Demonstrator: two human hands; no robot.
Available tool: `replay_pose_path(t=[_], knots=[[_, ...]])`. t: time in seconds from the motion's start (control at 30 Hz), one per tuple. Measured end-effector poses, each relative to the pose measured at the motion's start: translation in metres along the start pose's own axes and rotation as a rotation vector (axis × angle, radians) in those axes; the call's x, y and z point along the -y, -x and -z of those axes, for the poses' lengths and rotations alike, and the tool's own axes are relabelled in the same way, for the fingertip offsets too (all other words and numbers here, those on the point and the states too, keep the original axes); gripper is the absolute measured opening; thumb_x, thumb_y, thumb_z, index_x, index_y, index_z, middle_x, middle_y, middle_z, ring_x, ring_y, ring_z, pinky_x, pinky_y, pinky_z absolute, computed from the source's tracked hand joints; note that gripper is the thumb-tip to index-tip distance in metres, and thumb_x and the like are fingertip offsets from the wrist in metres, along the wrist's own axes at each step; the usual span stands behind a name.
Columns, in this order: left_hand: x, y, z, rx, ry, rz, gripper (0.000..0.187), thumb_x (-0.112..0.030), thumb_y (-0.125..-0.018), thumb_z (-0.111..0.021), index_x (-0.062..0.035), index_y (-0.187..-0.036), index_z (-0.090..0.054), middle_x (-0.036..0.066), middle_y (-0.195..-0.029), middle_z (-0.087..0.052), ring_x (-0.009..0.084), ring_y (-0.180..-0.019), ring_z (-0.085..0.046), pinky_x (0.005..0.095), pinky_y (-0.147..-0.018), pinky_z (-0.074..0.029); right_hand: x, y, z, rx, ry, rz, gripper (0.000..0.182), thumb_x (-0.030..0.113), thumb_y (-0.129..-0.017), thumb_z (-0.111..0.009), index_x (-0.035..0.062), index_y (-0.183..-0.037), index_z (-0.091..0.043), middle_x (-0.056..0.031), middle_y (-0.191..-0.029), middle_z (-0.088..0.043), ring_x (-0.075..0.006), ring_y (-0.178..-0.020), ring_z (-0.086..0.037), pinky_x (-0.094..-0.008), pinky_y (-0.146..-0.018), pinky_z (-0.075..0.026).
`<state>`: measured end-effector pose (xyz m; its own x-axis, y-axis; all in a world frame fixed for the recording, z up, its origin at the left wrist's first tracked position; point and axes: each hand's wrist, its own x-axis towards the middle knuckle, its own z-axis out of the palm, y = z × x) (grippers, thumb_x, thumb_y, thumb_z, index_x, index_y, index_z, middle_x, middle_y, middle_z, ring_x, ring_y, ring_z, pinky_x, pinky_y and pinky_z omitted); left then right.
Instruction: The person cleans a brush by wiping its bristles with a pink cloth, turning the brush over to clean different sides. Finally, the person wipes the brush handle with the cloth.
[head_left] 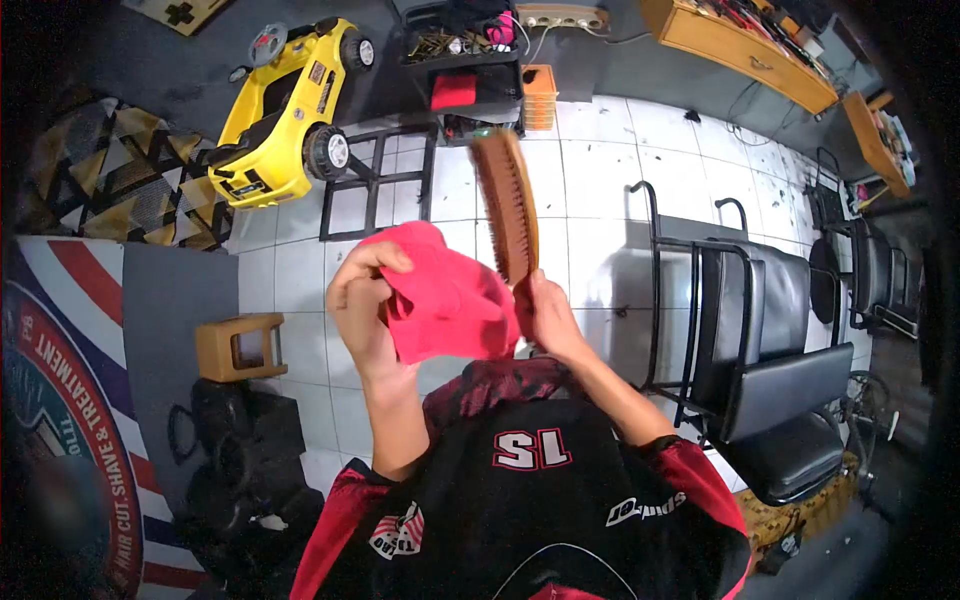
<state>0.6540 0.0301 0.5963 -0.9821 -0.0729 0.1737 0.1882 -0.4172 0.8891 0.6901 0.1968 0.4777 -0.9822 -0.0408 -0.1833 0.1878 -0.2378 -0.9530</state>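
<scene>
My left hand (362, 308) is closed on a bright pinkish-red cloth (455, 305), its fingers bunching the upper left side. The fabric spreads to the right across my front, and its right edge reaches my other hand. In my right hand (552, 318) is a long wooden brush (510, 205), held by its lower end and pointing up and away from me. Dark bristles line the left side of its curved brown body. Both hands are raised in front of my chest, over the tiled floor.
A yellow toy car (285, 110) stands at the upper left by a black metal frame (375, 185). Black padded chairs (765, 320) occupy the right. A small brown stool (240, 347) is at left, and a black cart (463, 75) with orange baskets (540, 98) stands ahead.
</scene>
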Motion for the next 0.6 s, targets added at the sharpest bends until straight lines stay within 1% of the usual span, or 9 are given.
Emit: replay_pose_path(t=[0.07,0.13,0.17,0.27,0.33,0.4,0.47,0.5,0.6], knots=[[-0.006,-0.002,-0.022,-0.038,0.212,0.082,0.013,0.000,-0.075,-0.040,0.0041,-0.078,-0.052,0.011,-0.079,-0.056,0.0138,-0.065,-0.052,0.0226,-0.061,-0.043,0.034,0.018,-0.019,0.140,-0.198,-0.132,0.047,0.043,-0.094,-0.027,0.0055,-0.070,-0.043,0.0011,-0.055,-0.039,-0.0073,-0.046,-0.035,-0.0221,-0.041,-0.027],[-0.003,-0.004,-0.029,-0.058,0.106,0.009,0.004,-0.001,-0.078,-0.048,-0.0019,-0.075,-0.047,0.005,-0.073,-0.050,0.0097,-0.061,-0.047,0.0218,-0.058,-0.041,0.022,0.016,-0.022,0.329,-0.037,0.171,0.043,0.034,-0.095,-0.031,0.0028,-0.067,-0.041,0.0021,-0.058,-0.041,-0.0071,-0.052,-0.039,-0.0237,-0.046,-0.034],[-0.002,-0.004,-0.031,-0.072,0.047,-0.014,0.007,0.000,-0.078,-0.050,-0.0032,-0.073,-0.046,0.003,-0.071,-0.048,0.0087,-0.060,-0.046,0.0216,-0.057,-0.040,0.014,0.013,-0.022,0.358,-0.052,0.013,0.040,0.031,-0.095,-0.035,0.0013,-0.071,-0.048,-0.0027,-0.058,-0.045,-0.0102,-0.053,-0.041,-0.0275,-0.048,-0.037],[-0.008,-0.005,-0.033,-0.048,-0.078,-0.066,0.025,0.005,-0.074,-0.056,-0.0086,-0.065,-0.037,-0.002,-0.066,-0.042,0.0050,-0.056,-0.038,0.0200,-0.053,-0.035,-0.041,-0.011,-0.005,0.222,0.328,0.153,0.042,0.031,-0.094,-0.035,-0.0021,-0.079,-0.057,-0.0136,-0.061,-0.054,-0.0206,-0.055,-0.052,-0.0349,-0.054,-0.043],[-0.008,-0.003,-0.027,-0.008,-0.093,-0.152,0.029,0.004,-0.073,-0.057,-0.0096,-0.064,-0.034,-0.002,-0.065,-0.042,0.0045,-0.055,-0.037,0.0193,-0.053,-0.033,-0.099,-0.025,0.026,0.263,0.710,0.006,0.050,0.038,-0.093,-0.034,-0.0040,-0.087,-0.060,-0.0253,-0.069,-0.058,-0.0358,-0.066,-0.059,-0.0410,-0.063,-0.045],[-0.021,-0.001,-0.028,0.003,-0.069,-0.198,0.029,0.001,-0.072,-0.057,-0.0105,-0.063,-0.033,-0.001,-0.064,-0.042,0.0060,-0.057,-0.037,0.0211,-0.056,-0.035,-0.203,-0.028,0.077,0.308,0.946,-0.245,0.054,0.042,-0.092,-0.031,-0.0023,-0.083,-0.061,-0.0260,-0.067,-0.056,-0.0420,-0.064,-0.054,-0.0443,-0.061,-0.043],[-0.032,-0.001,-0.025,0.030,-0.056,-0.261,0.024,-0.002,-0.069,-0.056,-0.0100,-0.065,-0.034,0.003,-0.068,-0.044,0.0094,-0.061,-0.042,0.0264,-0.064,-0.041,-0.286,-0.010,0.128,0.238,1.122,-0.196,0.065,0.050,-0.090,-0.024,-0.0002,-0.080,-0.064,-0.0269,-0.073,-0.058,-0.0424,-0.072,-0.057,-0.0463,-0.066,-0.044],[-0.029,-0.001,-0.013,0.119,-0.002,-0.252,0.018,-0.003,-0.069,-0.055,-0.0080,-0.068,-0.038,0.004,-0.072,-0.047,0.0104,-0.065,-0.045,0.0260,-0.067,-0.042,-0.277,-0.002,0.137,0.279,1.163,-0.288,0.068,0.052,-0.090,-0.023,-0.0011,-0.079,-0.064,-0.0280,-0.075,-0.058,-0.0429,-0.074,-0.057,-0.0473,-0.067,-0.044],[-0.029,0.000,-0.018,-0.010,0.038,-0.095,0.030,0.001,-0.072,-0.059,-0.0117,-0.065,-0.033,-0.002,-0.065,-0.042,0.0039,-0.057,-0.037,0.0185,-0.054,-0.033,-0.256,0.007,0.138,0.226,1.228,-0.505,0.071,0.055,-0.088,-0.024,-0.0031,-0.078,-0.063,-0.0279,-0.078,-0.059,-0.0416,-0.077,-0.058,-0.0463,-0.072,-0.046]])
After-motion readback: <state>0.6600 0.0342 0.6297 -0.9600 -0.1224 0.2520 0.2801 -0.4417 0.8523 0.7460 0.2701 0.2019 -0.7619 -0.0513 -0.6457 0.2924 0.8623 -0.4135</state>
